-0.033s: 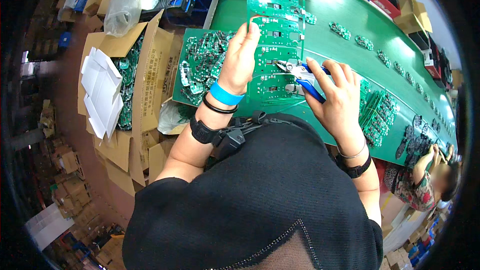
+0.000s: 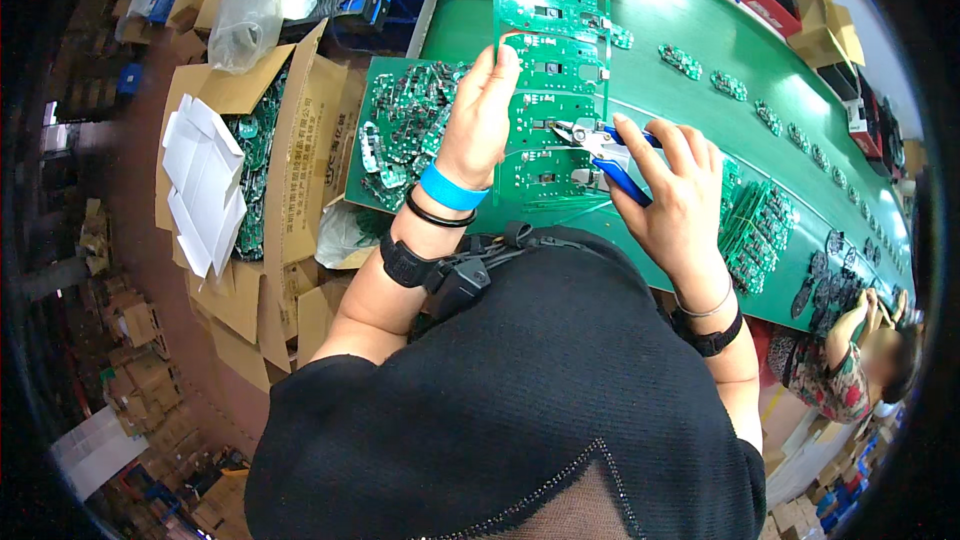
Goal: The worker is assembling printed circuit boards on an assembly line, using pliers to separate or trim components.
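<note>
My left hand (image 2: pixel 478 122) grips the left edge of a green circuit board panel (image 2: pixel 548 45), its thumb lying along that edge. Several joined boards make up the panel, each with a small dark part near its middle. In my right hand (image 2: pixel 672 175) are blue-handled cutting pliers (image 2: pixel 622 168), fingers around the grips. The metal jaws point left and lie over the panel's lower half; whether they touch it I cannot tell. Below the panel, more green board edges (image 2: pixel 570 204) show close to my body.
Loose small boards (image 2: pixel 408 125) are heaped on the left of the green table (image 2: pixel 640 80). A stack of board panels (image 2: pixel 758 240) lies on the right. Small boards (image 2: pixel 728 86) run in a line toward the far right, where a co-worker (image 2: pixel 835 365) sits. An open carton (image 2: pixel 300 155) stands at left.
</note>
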Demonstrator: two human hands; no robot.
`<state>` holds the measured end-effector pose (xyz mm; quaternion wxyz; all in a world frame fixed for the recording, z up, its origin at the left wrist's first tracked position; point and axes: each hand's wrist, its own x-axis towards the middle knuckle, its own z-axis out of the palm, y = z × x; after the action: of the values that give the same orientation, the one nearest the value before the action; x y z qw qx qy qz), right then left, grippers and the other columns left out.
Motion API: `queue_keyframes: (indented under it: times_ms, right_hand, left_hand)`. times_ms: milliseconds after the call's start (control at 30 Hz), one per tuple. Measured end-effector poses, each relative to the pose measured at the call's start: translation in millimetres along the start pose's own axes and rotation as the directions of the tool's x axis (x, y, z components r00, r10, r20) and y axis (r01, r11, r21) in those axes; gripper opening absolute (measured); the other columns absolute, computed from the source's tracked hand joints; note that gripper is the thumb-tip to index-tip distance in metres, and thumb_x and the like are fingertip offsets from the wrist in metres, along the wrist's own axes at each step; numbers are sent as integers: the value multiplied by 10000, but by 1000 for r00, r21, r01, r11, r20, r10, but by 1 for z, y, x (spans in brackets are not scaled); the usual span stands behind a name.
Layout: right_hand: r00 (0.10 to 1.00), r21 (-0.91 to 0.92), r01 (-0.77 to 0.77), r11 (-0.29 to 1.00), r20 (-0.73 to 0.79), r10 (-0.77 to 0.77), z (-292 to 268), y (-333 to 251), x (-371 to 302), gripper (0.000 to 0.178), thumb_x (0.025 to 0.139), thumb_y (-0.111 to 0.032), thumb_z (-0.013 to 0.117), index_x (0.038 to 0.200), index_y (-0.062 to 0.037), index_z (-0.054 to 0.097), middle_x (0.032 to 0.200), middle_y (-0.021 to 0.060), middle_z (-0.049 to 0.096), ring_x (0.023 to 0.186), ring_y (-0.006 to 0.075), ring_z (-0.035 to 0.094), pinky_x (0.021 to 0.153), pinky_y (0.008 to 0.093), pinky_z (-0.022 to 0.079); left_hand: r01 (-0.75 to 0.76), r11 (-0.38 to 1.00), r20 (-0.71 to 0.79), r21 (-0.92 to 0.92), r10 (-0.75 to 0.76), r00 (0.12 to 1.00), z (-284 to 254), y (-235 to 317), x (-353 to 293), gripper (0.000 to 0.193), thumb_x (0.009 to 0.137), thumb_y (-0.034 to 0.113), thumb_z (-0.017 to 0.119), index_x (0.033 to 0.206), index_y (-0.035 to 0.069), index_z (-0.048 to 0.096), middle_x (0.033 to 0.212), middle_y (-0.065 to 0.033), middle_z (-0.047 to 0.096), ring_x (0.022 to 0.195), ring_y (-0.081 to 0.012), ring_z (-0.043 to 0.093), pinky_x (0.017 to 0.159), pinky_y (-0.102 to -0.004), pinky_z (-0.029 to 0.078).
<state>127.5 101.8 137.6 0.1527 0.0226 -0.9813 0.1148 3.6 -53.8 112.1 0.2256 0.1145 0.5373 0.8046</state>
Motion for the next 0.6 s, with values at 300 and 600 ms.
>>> queue_keyframes:
  times_ms: [300,600]
  right_hand:
    - [1000,27,7,1000,-29,-6,8,1,0,573,603,-172,719,1152,-135,558,902,55,513,826,224,493,745,350,379]
    - [939,250,-165,954,-256,229,1,19,0,414,654,-121,704,1056,-70,621,844,105,559,792,269,538,725,361,440]
  left_hand:
    - [40,999,-7,-17,-40,999,-8,-3,3,371,978,297,365,1192,20,487,1092,-40,556,995,-80,487,872,-217,382]
    - [462,769,234,-443,-398,887,-38,-6,3,568,957,451,235,1289,20,398,1276,-187,466,963,-298,598,838,-444,507]
